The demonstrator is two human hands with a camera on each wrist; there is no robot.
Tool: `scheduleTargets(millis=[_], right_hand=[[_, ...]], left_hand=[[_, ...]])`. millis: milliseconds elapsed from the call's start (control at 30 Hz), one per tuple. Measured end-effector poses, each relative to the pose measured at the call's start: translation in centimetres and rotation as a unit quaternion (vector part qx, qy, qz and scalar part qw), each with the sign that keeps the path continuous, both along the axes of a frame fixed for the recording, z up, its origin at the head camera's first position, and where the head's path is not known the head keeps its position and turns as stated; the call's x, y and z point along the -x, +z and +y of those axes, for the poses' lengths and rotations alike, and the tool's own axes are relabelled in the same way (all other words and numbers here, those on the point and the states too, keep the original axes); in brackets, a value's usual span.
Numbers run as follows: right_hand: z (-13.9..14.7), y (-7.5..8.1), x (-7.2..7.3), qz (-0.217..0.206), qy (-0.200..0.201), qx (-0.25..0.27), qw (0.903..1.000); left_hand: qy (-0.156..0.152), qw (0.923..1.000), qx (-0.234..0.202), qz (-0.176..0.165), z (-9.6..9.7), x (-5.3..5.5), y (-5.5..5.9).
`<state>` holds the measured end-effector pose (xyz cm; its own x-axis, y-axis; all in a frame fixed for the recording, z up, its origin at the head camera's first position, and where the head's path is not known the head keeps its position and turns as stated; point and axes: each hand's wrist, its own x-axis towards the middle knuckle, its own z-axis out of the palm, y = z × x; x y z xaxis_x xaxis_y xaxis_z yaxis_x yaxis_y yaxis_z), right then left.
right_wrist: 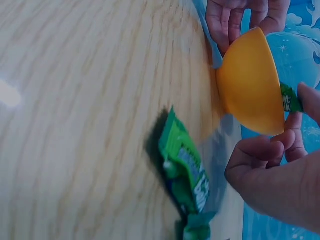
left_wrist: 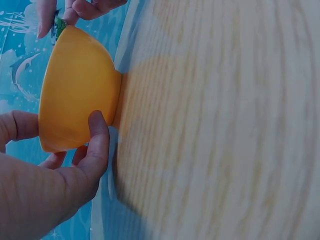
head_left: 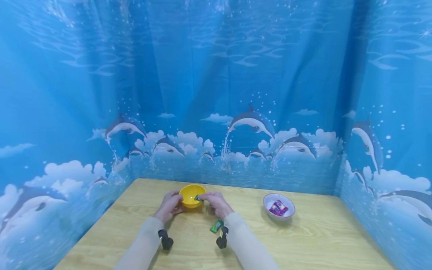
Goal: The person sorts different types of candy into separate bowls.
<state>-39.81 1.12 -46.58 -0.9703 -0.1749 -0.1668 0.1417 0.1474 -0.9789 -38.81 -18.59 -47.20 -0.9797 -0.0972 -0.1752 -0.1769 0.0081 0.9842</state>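
Note:
A yellow bowl stands on the table, and in the head view its inside shows no other candy. My left hand grips its left side, thumb at the rim and fingers along the outer wall in the left wrist view. Between thumb and fingers, my right hand pinches a green wrapped candy at the bowl's right rim. A second green wrapped candy lies on the table just below the right hand, near that wrist; the right wrist view shows its crimped end.
To the right stands a white bowl with a reddish rim, holding purple wrapped candies. The wooden table meets a blue dolphin-print curtain at the back and sides. Black wrist mounts sit on both sleeves.

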Motion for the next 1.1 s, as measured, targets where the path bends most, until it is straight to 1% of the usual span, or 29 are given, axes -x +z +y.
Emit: scheduleTargets(millis=[200,367,633,767,867,933,1033,1100], right_hand=[[0.9,-0.3,0.0,0.002,0.017,0.014,0.9998],[1.9,-0.3,0.1,-0.005,0.038,0.018,0.9991],[3.4,-0.2,0.3,0.001,0.098,0.025,0.9949],[4.5,-0.5,0.5,0.006,0.137,0.035,0.9900],[5.5,-0.7,0.6,0.008,0.154,0.033,0.9874],[6.3,-0.7,0.6,0.012,0.157,0.024,0.9873],[7.4,-0.6,0.7,0.012,0.150,0.008,0.9886],[8.1,-0.5,0.8,0.009,0.145,0.007,0.9894]], left_hand=[[0.004,1.0000,0.002,-0.004,0.0,-0.1,0.2],[0.000,1.0000,0.002,-0.004,0.0,-0.1,0.2],[-0.003,1.0000,0.004,0.000,-0.1,-0.1,0.1],[0.000,1.0000,0.007,-0.005,-0.2,-0.1,-0.1],[0.001,0.9999,0.014,-0.006,-0.2,-0.1,-0.3],[0.002,0.9999,0.016,-0.005,-0.1,0.0,-0.3],[0.009,0.9999,0.011,-0.009,-0.1,0.2,-0.3],[0.011,0.9999,0.007,-0.010,0.0,0.3,-0.2]])
